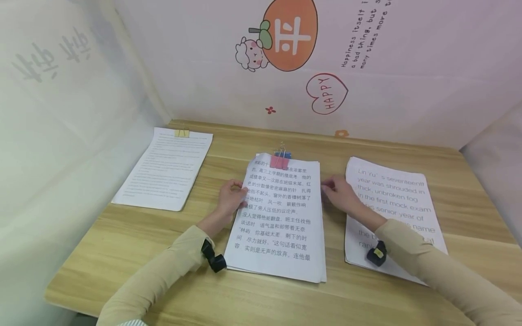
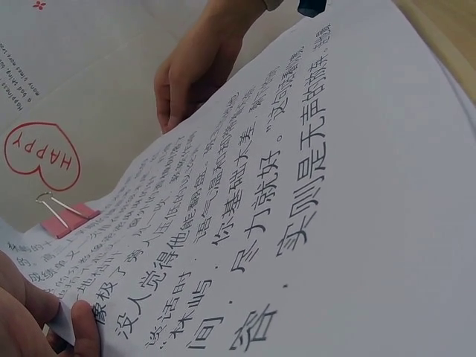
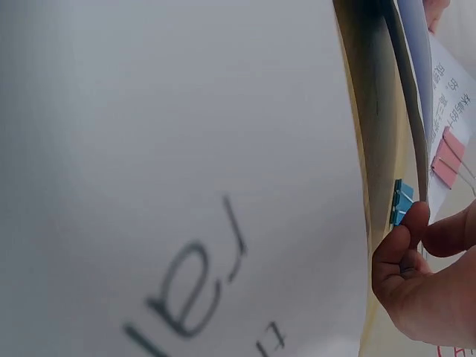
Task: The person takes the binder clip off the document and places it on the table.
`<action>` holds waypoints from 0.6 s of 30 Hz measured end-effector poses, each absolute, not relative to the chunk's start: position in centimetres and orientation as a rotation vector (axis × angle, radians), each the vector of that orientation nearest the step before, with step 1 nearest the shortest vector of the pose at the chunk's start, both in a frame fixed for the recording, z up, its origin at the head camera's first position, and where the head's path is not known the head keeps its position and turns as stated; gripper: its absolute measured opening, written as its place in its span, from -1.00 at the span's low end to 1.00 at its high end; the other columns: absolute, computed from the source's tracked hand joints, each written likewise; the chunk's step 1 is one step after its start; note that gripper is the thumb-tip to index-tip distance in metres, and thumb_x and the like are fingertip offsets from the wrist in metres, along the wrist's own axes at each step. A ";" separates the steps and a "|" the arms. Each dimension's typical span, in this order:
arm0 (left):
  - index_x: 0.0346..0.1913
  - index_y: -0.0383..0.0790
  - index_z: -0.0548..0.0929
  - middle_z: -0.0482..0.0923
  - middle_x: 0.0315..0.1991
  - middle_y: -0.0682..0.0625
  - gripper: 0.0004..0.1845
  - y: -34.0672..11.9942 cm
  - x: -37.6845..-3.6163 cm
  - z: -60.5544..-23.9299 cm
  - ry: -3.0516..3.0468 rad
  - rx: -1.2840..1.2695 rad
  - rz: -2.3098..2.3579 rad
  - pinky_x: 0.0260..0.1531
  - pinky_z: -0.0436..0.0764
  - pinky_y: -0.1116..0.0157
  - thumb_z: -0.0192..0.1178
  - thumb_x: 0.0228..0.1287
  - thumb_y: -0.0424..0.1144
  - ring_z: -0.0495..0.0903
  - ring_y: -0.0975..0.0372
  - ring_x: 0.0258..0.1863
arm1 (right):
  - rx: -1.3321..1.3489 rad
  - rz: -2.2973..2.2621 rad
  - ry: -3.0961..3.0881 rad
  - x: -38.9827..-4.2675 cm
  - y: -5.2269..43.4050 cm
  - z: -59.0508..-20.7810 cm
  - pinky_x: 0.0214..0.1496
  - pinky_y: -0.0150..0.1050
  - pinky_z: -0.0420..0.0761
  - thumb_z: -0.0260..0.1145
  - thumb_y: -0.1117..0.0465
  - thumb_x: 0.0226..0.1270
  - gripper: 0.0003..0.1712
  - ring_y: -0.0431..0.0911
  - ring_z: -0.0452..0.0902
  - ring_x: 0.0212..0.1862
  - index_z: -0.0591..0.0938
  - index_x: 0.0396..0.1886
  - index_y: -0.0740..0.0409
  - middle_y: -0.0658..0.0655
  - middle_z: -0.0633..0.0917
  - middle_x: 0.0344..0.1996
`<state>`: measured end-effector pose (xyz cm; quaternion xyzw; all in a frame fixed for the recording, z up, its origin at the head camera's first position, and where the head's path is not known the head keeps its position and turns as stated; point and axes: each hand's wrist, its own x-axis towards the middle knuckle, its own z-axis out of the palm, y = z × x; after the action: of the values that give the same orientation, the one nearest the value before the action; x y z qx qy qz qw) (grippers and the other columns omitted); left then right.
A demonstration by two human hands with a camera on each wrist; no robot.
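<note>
Paper stack point(image 1: 279, 217) lies mid-desk point(image 1: 122, 240), bound by pink clip point(image 1: 279, 161). Left hand point(image 1: 230, 199) and right hand point(image 1: 338, 192) each pinch a side edge, lifting the top sheet.

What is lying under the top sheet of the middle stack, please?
Under the top sheet more sheets show at the bottom edge, and a blue clip sits below the pink clip. Their print is covered. Each hand, left and right, pinches a side edge.
</note>
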<state>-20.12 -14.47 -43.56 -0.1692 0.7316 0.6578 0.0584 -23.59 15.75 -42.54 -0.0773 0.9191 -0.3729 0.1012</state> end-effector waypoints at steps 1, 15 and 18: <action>-0.11 -0.24 0.49 0.54 -0.40 -0.06 -0.86 -14.5 -20.1 -43.6 2.219 -0.510 1.992 -0.54 0.54 0.46 0.11 0.30 -0.35 0.51 0.26 -0.54 | -0.202 -1.115 2.694 -23.5 15.6 -42.5 0.01 -0.10 0.61 -0.05 0.20 0.48 -0.58 0.12 0.54 0.01 0.39 0.18 0.39 0.37 0.52 0.06; -0.12 -0.25 0.48 0.54 -0.42 -0.04 -0.86 -14.2 -20.1 -43.6 2.194 -0.497 2.017 -0.55 0.54 0.47 0.11 0.28 -0.37 0.50 0.26 -0.54 | -0.098 -1.284 2.479 -23.8 14.8 -42.6 -0.52 -0.36 0.39 -0.01 0.12 0.47 -0.59 -0.19 0.35 -0.63 0.47 0.12 0.30 -0.08 0.44 -0.75; -0.12 -0.24 0.48 0.53 -0.42 -0.05 -0.86 -14.3 -20.1 -43.6 2.181 -0.503 2.020 -0.54 0.55 0.46 0.11 0.28 -0.37 0.51 0.25 -0.54 | -0.071 -1.330 2.448 -23.7 14.7 -42.6 -0.51 -0.37 0.43 0.01 0.16 0.46 -0.57 -0.20 0.39 -0.63 0.40 0.20 0.31 -0.08 0.47 -0.73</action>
<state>-20.09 -14.28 -43.61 -0.1664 0.7220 0.6686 0.0634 -23.74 14.71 -42.55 -0.0251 0.8647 -0.4697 0.1764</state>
